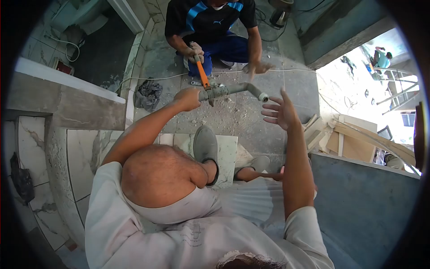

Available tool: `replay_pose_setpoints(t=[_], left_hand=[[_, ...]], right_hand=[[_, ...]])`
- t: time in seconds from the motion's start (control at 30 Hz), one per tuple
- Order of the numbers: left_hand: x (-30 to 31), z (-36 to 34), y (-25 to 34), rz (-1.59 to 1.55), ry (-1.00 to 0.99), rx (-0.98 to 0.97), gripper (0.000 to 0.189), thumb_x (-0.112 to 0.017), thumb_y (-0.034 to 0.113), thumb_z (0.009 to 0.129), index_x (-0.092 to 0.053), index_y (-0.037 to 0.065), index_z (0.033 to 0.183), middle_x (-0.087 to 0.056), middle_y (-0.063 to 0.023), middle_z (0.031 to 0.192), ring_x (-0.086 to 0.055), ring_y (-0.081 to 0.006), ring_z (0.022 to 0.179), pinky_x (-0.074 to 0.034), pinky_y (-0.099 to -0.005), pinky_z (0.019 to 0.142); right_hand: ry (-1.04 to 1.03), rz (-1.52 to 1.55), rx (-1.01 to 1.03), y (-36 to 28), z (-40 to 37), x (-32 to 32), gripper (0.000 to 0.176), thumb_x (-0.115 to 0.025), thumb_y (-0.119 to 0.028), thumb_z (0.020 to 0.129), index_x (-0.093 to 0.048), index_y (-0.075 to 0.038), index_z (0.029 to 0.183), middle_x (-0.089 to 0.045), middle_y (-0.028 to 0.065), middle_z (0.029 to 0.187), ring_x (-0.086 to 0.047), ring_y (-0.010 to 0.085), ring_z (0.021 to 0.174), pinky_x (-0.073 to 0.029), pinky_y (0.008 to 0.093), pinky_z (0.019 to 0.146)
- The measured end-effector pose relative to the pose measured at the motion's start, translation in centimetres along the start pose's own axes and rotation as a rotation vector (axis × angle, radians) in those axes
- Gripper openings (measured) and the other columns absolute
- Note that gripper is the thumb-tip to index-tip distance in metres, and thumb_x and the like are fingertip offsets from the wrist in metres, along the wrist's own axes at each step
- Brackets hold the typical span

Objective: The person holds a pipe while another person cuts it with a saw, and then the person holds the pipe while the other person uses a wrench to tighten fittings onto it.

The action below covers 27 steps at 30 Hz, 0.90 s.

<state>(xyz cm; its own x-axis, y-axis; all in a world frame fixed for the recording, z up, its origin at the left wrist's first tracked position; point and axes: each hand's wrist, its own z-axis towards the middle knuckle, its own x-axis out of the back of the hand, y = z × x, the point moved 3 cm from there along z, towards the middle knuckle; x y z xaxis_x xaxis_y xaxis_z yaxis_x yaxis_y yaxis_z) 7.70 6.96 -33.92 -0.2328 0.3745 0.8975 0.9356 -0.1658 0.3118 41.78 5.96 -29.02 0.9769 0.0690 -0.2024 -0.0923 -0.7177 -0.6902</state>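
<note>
Looking left to right, a crumpled black bag (148,94) sits on the gritty floor (174,117), then comes the left hand (187,99), clenched around the near-straight end of the grey pipe (236,88). That's a decent grip spot, though I'd expect the chunky fitting (217,91) to make it feel front-heavy. The co-worker's hand (195,51) grasps an orange-handled tool (203,71), its head right at that fitting. The pipe looks stiff, moderately heavy and not very fragile (dust might make it a bit slippery, just guessing). It's scuffed and dull, positioned over the floor between both people, and past the fitting it bends down toward a pale-ringed open end (264,97). The right hand (282,111) is just beside that end, released, fingers spread; cupping the bend would help balance it.
</note>
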Motion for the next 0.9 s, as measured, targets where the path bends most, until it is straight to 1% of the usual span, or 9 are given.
replay_pose_setpoints(t=[0.17, 0.23, 0.27, 0.4, 0.47, 0.5, 0.57, 0.77, 0.9], left_hand=[[0.0, 0.1, -0.2, -0.007, 0.011, 0.016, 0.029, -0.064, 0.021, 0.07, -0.062, 0.003, 0.094, -0.064, -0.0196, 0.092, -0.062, -0.0353, 0.09, -0.048, -0.0443, 0.08], [0.1, -0.1, 0.0, -0.03, 0.002, 0.038, 0.027, -0.063, 0.02, 0.071, -0.062, 0.004, 0.093, -0.064, -0.0191, 0.092, -0.062, -0.035, 0.089, -0.049, -0.0444, 0.079], [0.1, -0.2, 0.1, -0.018, 0.032, 0.055, 0.026, -0.063, 0.018, 0.071, -0.062, 0.004, 0.093, -0.065, -0.0186, 0.092, -0.062, -0.0349, 0.089, -0.049, -0.0447, 0.078], [0.5, -0.7, 0.2, 0.005, 0.068, 0.08, 0.023, -0.063, 0.015, 0.072, -0.061, 0.006, 0.093, -0.065, -0.0174, 0.087, -0.063, -0.0353, 0.085, -0.049, -0.046, 0.075], [0.5, -0.7, -0.1, 0.008, 0.072, 0.085, 0.023, -0.063, 0.015, 0.073, -0.061, 0.006, 0.094, -0.064, -0.0172, 0.085, -0.063, -0.0355, 0.084, -0.049, -0.0462, 0.075], [0.3, -0.7, -0.2, 0.009, 0.076, 0.089, 0.024, -0.063, 0.015, 0.073, -0.06, 0.006, 0.095, -0.064, -0.0171, 0.083, -0.063, -0.0356, 0.083, -0.049, -0.0463, 0.074], [0.0, -0.5, -0.7, 0.027, 0.029, 0.093, 0.023, -0.062, 0.012, 0.073, -0.06, 0.006, 0.095, -0.065, -0.0165, 0.084, -0.063, -0.035, 0.083, -0.049, -0.0461, 0.073], [-0.3, -0.4, -0.9, 0.004, -0.026, 0.097, 0.024, -0.063, 0.011, 0.072, -0.059, 0.005, 0.095, -0.065, -0.0168, 0.086, -0.063, -0.0353, 0.085, -0.049, -0.0462, 0.073], [0.5, -0.5, -0.4, -0.02, -0.029, 0.095, 0.026, -0.066, 0.014, 0.073, -0.058, 0.005, 0.096, -0.064, -0.017, 0.086, -0.062, -0.0351, 0.087, -0.049, -0.0465, 0.074]], right_hand=[[0.046, -0.358, -0.11, -1.9, 3.5, -1.8, 0.08, -0.052, -0.058, 0.083, -0.032, -0.001, 0.136, -0.048, 0.0273, 0.12, -0.057, 0.0378, 0.101, -0.049, 0.0507, 0.081], [-0.067, -0.542, -0.215, -1.6, 4.6, -2.8, 0.074, -0.061, -0.054, 0.079, -0.04, -0.003, 0.128, -0.053, 0.023, 0.113, -0.062, 0.0329, 0.087, -0.053, 0.047, 0.074], [-0.092, -0.477, -0.238, -1.4, 5.3, -3.1, 0.059, -0.063, -0.047, 0.08, -0.048, -0.004, 0.116, -0.058, 0.0181, 0.101, -0.064, 0.0267, 0.08, -0.054, 0.0452, 0.072], [-0.244, -0.481, -0.281, -1.3, 7.7, -4.3, 0.051, -0.061, -0.039, 0.084, -0.047, -0.002, 0.116, -0.06, 0.0183, 0.099, -0.064, 0.0248, 0.081, -0.055, 0.0406, 0.069], [-0.15, -0.413, -0.252, -0.8, 8.6, -4.9, 0.031, -0.065, -0.027, 0.084, -0.053, -0.003, 0.098, -0.062, 0.0111, 0.082, -0.063, 0.0166, 0.066, -0.054, 0.0303, 0.054], [-0.15, -0.408, -0.269, -0.2, 9.2, -4.5, 0.031, -0.065, -0.027, 0.084, -0.053, -0.003, 0.098, -0.062, 0.0111, 0.082, -0.063, 0.0166, 0.066, -0.054, 0.0303, 0.054], [-0.203, -0.423, -0.242, 0.7, 9.9, -4.6, 0.02, -0.066, -0.021, 0.084, -0.055, -0.004, 0.086, -0.056, 0.004, 0.067, -0.055, 0.0111, 0.052, -0.046, 0.0235, 0.042], [-0.131, -0.393, -0.066, 0.2, 8.6, -5.5, 0.018, -0.068, -0.015, 0.081, -0.057, -0.002, 0.08, -0.05, 0.0011, 0.063, -0.048, 0.0088, 0.048, -0.041, 0.025, 0.037], [-0.099, -0.382, -0.103, -0.1, 7.8, -5.7, 0.018, -0.068, -0.014, 0.081, -0.056, -0.002, 0.08, -0.049, 0.0001, 0.062, -0.047, 0.0081, 0.048, -0.041, 0.0227, 0.037]])
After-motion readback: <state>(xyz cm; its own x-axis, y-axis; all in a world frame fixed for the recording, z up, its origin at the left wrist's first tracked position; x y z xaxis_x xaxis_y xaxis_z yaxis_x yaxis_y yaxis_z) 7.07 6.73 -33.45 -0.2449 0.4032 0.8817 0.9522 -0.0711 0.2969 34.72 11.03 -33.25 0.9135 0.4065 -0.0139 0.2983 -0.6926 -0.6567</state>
